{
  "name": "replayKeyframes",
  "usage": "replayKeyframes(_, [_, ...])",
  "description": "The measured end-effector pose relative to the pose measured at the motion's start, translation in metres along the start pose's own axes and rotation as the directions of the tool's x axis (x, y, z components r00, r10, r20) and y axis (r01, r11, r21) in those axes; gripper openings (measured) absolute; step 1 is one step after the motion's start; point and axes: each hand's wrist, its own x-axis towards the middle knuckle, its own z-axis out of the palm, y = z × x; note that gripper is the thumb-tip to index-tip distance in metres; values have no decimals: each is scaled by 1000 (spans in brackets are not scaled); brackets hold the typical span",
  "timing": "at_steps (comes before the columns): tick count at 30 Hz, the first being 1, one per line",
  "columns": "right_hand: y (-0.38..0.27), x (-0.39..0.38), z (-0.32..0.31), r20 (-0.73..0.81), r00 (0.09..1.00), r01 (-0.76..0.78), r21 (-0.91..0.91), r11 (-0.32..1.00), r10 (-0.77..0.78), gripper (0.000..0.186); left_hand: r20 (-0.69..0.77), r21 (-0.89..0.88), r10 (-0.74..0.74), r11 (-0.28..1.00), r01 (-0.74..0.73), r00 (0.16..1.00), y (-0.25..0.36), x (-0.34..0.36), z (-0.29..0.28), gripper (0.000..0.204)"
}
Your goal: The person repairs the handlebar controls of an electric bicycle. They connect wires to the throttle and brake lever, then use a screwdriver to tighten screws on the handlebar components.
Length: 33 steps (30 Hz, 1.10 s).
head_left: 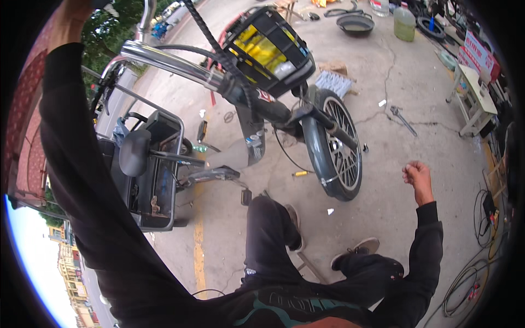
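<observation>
Head view. A grey-and-black cargo tricycle (pixel 276 113) stands on a cracked concrete floor (pixel 377 158), its handlebar, a thick chromed tube (pixel 164 60), at upper left and its spoked front wheel with a black tyre (pixel 319 156) near the centre. A pale, narrow band (pixel 331 179) crosses the tyre near its lower end. Above the wheel sits a black plastic basket (pixel 304 64) with yellow contents.

The left hand (pixel 72 19), above a long black sleeve, is raised at the upper left corner; its fingers run out of sight, so its grip cannot be told. The right hand (pixel 419 178) is held in the air to the right of the front wheel, apart from it, with fingers curled narrowly toward the thumb; whether something small lies within cannot be told.

Beyond the right hand, a grey metal wrench (pixel 403 121) lies on the floor, near a cream-coloured small table (pixel 471 98). A short yellow-handled tool (pixel 299 174) lies left of the tyre.
</observation>
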Motion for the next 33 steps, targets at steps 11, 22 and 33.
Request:
replayKeyframes(11, [-315, -106, 160, 142, 687, 697, 147, 702, -712, 12, 38, -56, 166, 985, -163, 985, 47, -11, 59, 24])
replayKeyframes(22, [-532, -123, 321, 247, 169, 960, 178, 217, -954, 18, -20, 93, 239, 967, -236, 971, 32, -4, 66, 57])
replayKeyframes(33, [-544, -96, 336, 281, 135, 959, 203, 196, -950, 18, -43, 119, 281, 954, -275, 959, 21, -1, 61, 56])
